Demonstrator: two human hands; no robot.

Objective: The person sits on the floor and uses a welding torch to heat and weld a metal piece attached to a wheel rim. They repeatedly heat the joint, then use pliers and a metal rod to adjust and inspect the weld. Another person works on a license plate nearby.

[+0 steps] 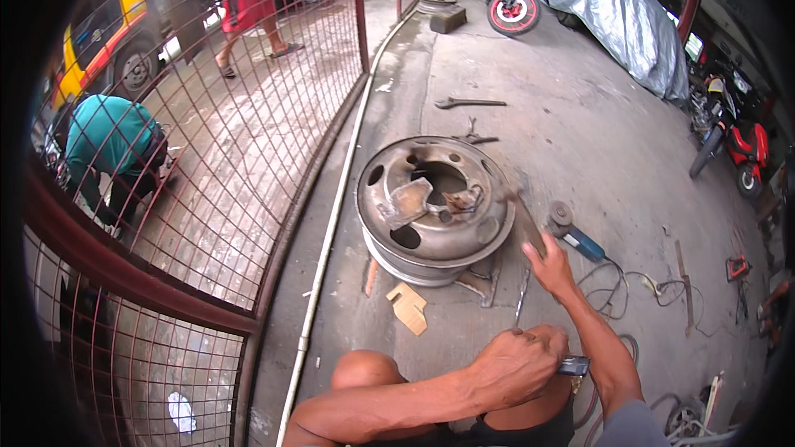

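A steel truck wheel rim [385, 236] lies flat on the concrete in front of me. On its face rest a bent metal plate [408, 204] and a rusty metal piece [458, 199]. My right hand [551, 266] is closed round the handle of a hammer [534, 228], whose blurred head is at the rim's right edge. Over my knee, my left hand [515, 366] is closed in a fist. A short dark object [573, 366] sticks out beside its fingers; its kind is unclear. A thin metal rod [522, 296] shows just beyond this hand.
An angle grinder [578, 236] with its cord lies right of the rim. An open-end wrench [470, 103] lies beyond it. Cut cardboard [408, 309] sits nearer me. A mesh fence [248, 157] borders the left, with people behind it. Motorcycles [513, 10] and a covered vehicle [617, 16] stand farther back.
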